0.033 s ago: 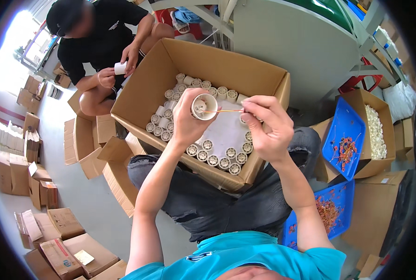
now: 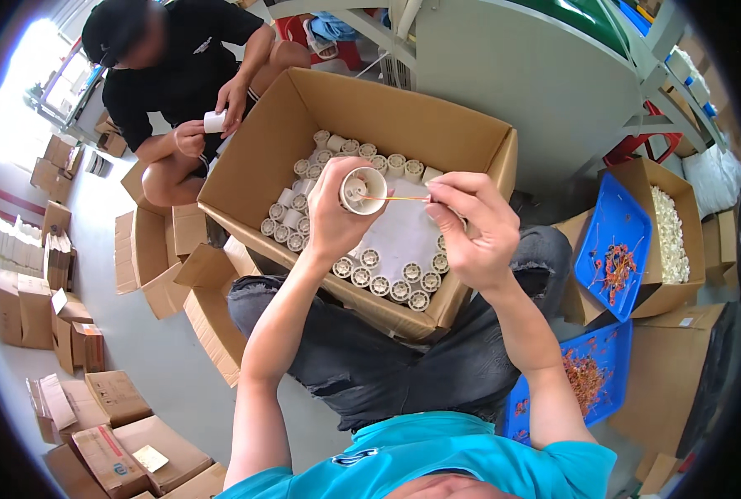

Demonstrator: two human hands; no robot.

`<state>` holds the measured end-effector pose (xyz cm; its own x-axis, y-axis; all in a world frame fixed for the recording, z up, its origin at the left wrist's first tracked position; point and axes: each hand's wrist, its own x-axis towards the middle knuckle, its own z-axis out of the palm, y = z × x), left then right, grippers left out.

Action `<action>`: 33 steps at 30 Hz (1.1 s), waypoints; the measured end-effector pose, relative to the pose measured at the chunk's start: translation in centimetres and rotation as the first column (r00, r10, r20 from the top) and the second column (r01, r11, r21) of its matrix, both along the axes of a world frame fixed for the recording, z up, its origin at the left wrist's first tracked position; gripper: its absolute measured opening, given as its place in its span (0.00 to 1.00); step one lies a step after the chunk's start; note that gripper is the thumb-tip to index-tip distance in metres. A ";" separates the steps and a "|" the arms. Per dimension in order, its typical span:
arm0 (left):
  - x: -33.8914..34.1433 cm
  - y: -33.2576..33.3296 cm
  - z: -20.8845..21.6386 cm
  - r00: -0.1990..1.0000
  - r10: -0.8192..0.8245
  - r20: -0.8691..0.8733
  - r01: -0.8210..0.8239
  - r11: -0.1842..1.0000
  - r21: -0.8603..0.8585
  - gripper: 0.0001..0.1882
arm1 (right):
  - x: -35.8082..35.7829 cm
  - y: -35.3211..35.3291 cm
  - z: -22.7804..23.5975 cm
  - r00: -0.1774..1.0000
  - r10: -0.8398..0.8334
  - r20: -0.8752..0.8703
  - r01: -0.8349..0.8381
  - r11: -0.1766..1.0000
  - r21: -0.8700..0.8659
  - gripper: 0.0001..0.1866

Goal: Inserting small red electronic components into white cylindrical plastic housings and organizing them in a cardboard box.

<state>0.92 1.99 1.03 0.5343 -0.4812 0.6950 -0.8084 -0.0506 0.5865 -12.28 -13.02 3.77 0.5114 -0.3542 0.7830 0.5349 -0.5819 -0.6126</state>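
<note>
My left hand point(image 2: 334, 212) is wrapped round a white plastic cup-shaped housing point(image 2: 364, 208), its open end turned up toward me. Thin red and yellow wires point(image 2: 399, 198) run out of the housing to the right. Their far end is pinched between the thumb and fingers of my right hand point(image 2: 478, 224). Both hands are above a large open cardboard box point(image 2: 403, 111). Similar white round housings point(image 2: 379, 285) stand inside it in rows on a pale sheet point(image 2: 393, 240).
At the far left a person point(image 2: 175, 83) holds another white housing point(image 2: 215, 122). Blue trays point(image 2: 632, 214) with orange-red wire pieces lie to the right, beside a box of small white parts point(image 2: 668, 237). Cardboard boxes point(image 2: 117, 397) line the left floor. A grey machine panel point(image 2: 520, 108) stands behind.
My right hand has shifted very slightly left, toward the housing, still pinching the wires. My left hand and the housing stay in place.
</note>
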 end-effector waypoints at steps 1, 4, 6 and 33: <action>0.0 0.0 -0.2 1.000 0.013 -0.013 -0.013 0.999 -0.042 0.26 | 0.0 0.3 0.0 0.999 0.029 -0.032 -0.029 0.999 -0.016 0.13; -0.1 -0.3 -0.2 1.000 0.005 0.030 -0.003 0.999 -0.054 0.26 | 0.0 0.4 -0.1 0.999 0.003 -0.036 -0.006 0.998 -0.067 0.13; 0.0 -0.3 -0.2 0.999 -0.005 0.039 0.006 0.999 -0.045 0.26 | 0.1 0.5 -0.2 0.999 -0.011 -0.031 0.008 0.995 -0.100 0.13; -2.0 -1.7 -0.5 0.954 0.062 0.292 -0.096 0.990 0.102 0.24 | 1.2 1.1 -1.2 0.985 -0.112 -0.133 0.087 0.980 -0.180 0.10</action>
<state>-1.07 0.24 0.50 0.3598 -0.5305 0.7675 -0.9324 -0.1742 0.3167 -11.05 -11.95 2.56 0.5902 -0.2749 0.7590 0.3842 -0.7313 -0.5636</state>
